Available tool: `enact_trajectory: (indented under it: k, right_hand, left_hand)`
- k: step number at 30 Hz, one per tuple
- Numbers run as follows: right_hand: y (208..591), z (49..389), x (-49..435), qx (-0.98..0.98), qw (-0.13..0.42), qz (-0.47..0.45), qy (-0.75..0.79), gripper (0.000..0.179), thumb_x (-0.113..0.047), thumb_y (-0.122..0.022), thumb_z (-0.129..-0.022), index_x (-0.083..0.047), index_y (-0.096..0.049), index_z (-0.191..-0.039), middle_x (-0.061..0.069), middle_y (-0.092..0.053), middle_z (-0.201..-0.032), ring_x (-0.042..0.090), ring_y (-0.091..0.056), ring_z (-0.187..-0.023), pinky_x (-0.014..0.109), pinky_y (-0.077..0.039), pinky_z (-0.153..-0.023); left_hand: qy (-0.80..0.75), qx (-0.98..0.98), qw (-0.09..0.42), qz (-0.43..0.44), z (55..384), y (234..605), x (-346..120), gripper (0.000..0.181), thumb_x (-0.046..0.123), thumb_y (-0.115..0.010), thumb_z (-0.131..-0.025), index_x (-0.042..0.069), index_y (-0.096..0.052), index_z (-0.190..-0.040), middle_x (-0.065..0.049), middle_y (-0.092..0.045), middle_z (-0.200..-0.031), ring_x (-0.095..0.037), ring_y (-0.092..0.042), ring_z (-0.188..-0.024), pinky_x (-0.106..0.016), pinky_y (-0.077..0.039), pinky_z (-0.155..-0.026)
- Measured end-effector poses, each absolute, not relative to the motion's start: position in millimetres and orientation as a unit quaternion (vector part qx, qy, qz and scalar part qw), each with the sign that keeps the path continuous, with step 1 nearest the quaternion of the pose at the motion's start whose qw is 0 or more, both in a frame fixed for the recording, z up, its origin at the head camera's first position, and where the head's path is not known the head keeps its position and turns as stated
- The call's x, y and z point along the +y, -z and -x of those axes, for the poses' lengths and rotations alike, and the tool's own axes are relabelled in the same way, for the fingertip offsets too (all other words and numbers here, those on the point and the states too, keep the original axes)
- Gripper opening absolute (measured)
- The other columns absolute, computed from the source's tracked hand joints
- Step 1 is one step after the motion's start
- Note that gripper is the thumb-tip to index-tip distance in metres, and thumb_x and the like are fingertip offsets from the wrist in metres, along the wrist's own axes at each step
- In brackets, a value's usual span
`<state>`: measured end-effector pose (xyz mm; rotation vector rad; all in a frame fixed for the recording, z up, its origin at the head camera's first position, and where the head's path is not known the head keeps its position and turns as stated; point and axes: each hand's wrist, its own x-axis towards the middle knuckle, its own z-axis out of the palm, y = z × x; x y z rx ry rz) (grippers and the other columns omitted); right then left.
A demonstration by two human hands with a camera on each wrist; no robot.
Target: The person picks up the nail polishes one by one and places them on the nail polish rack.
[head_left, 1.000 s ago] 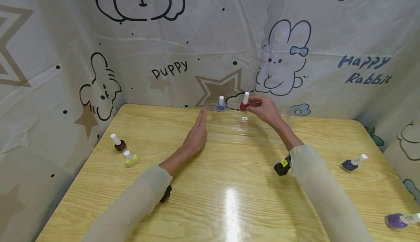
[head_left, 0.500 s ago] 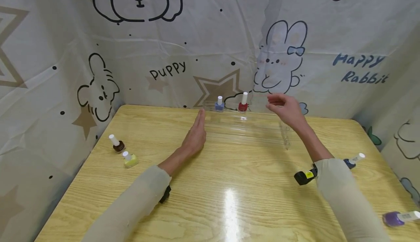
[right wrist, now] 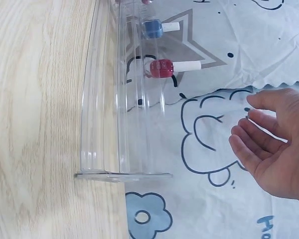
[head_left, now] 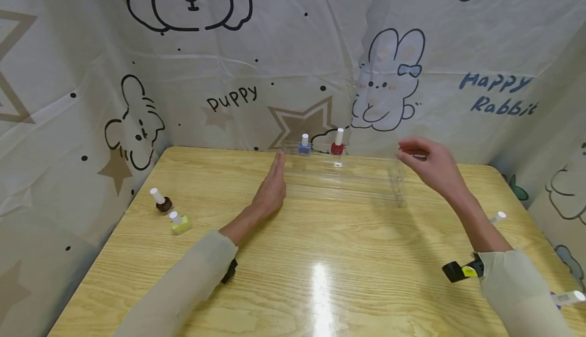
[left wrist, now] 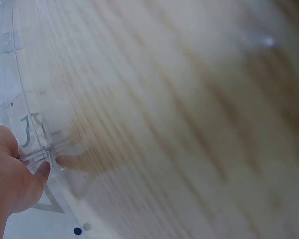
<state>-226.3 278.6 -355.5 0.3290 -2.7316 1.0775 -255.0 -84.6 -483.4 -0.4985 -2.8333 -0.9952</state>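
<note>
Straight-fingered, the left hand point(head_left: 270, 192) touched the faint clear rack point(right wrist: 139, 124). The right hand point(head_left: 432, 166) hung relaxed, its forearm point(head_left: 481, 222) mostly hiding a white-capped bottle point(head_left: 499, 216).

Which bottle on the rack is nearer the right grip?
The red bottle: on the clear rack it stands to the right of the blue bottle, closer to the right grip.

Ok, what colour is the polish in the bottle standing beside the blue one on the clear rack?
Red; the bottle shows best in the right wrist view.
</note>
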Motion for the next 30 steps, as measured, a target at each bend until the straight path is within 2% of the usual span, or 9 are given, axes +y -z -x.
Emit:
enact_trajectory:
  k: [5,10,16,18,21,22,25,27,30]
  right_hand:
    - [350,203,290,-0.927,0.102,-0.113,-0.344,0.041,-0.029,-0.061,-0.101,0.0,-0.062,-0.129,0.019,-0.064,-0.12,0.033,-0.06,-0.109,0.006,-0.041,-0.081]
    - [349,184,305,-0.936,0.099,-0.105,-0.32,0.041,-0.028,-0.061,-0.101,0.001,-0.061,-0.131,0.022,-0.063,-0.122,0.038,-0.06,-0.109,0.002,-0.039,-0.077]
    - [350,162,324,-0.948,0.088,-0.098,-0.289,0.043,-0.027,-0.06,-0.102,0.005,-0.059,-0.131,0.026,-0.061,-0.122,0.044,-0.059,-0.109,0.0,-0.037,-0.074]
    - [350,155,331,-0.953,0.093,-0.09,-0.273,0.042,-0.027,-0.061,-0.101,0.005,-0.06,-0.129,0.027,-0.062,-0.12,0.046,-0.06,-0.107,0.007,-0.044,-0.071]
    - [351,143,341,-0.961,0.099,-0.073,-0.247,0.042,-0.026,-0.063,-0.1,0.005,-0.06,-0.128,0.029,-0.062,-0.118,0.05,-0.06,-0.104,0.036,-0.055,-0.076]
    - [351,139,344,-0.964,0.097,-0.062,-0.241,0.043,-0.026,-0.062,-0.1,0.005,-0.059,-0.129,0.029,-0.061,-0.119,0.051,-0.06,-0.104,0.046,-0.054,-0.077]
    - [354,128,353,-0.967,0.087,-0.036,-0.237,0.045,-0.026,-0.06,-0.102,0.008,-0.056,-0.13,0.033,-0.058,-0.12,0.054,-0.057,-0.105,0.064,-0.048,-0.078]
    - [356,121,360,-0.967,0.081,-0.018,-0.239,0.046,-0.025,-0.059,-0.102,0.011,-0.054,-0.13,0.035,-0.056,-0.121,0.055,-0.055,-0.105,0.055,-0.053,-0.078]
    - [364,108,369,-0.966,0.086,0.004,-0.245,0.045,-0.021,-0.059,-0.102,0.014,-0.052,-0.13,0.038,-0.054,-0.122,0.054,-0.053,-0.105,0.023,-0.055,-0.074]
  left_hand:
    - [0.325,-0.93,0.046,0.164,255,483,-85,0.07,-0.006,-0.037,-0.102,0.001,0.002,-0.159,-0.012,0.003,-0.166,-0.033,-0.047,-0.126,-0.033,-0.048,-0.069]
    - [0.329,-0.929,0.046,0.162,255,482,-85,0.07,-0.006,-0.036,-0.102,0.003,0.004,-0.159,-0.012,0.004,-0.166,-0.033,-0.052,-0.112,-0.032,-0.046,-0.068]
    - [0.329,-0.929,0.046,0.163,255,483,-84,0.071,-0.007,-0.036,-0.102,0.003,0.004,-0.159,-0.012,0.004,-0.166,-0.032,-0.053,-0.11,-0.03,-0.046,-0.067]
    - [0.326,-0.93,0.045,0.163,256,483,-84,0.071,-0.007,-0.036,-0.102,0.004,0.004,-0.159,-0.011,0.004,-0.166,-0.032,-0.05,-0.118,-0.03,-0.045,-0.067]
    - [0.324,-0.931,0.043,0.164,255,483,-84,0.072,-0.007,-0.036,-0.102,0.004,0.005,-0.159,-0.012,0.004,-0.166,-0.032,-0.048,-0.121,-0.03,-0.045,-0.065]
    - [0.324,-0.931,0.043,0.164,255,483,-84,0.071,-0.007,-0.036,-0.102,0.004,0.005,-0.159,-0.012,0.004,-0.166,-0.032,-0.049,-0.119,-0.03,-0.046,-0.064]
    - [0.324,-0.93,0.045,0.165,255,483,-84,0.071,-0.007,-0.036,-0.101,0.003,0.005,-0.159,-0.012,0.004,-0.166,-0.032,-0.049,-0.118,-0.029,-0.045,-0.063]
    - [0.325,-0.93,0.049,0.165,255,484,-84,0.07,-0.007,-0.036,-0.101,0.002,0.003,-0.159,-0.012,0.003,-0.166,-0.031,-0.05,-0.117,-0.029,-0.045,-0.062]
    - [0.329,-0.928,0.054,0.165,254,486,-84,0.069,-0.007,-0.036,-0.101,0.001,0.001,-0.159,-0.012,0.002,-0.166,-0.03,-0.054,-0.107,-0.029,-0.045,-0.061]
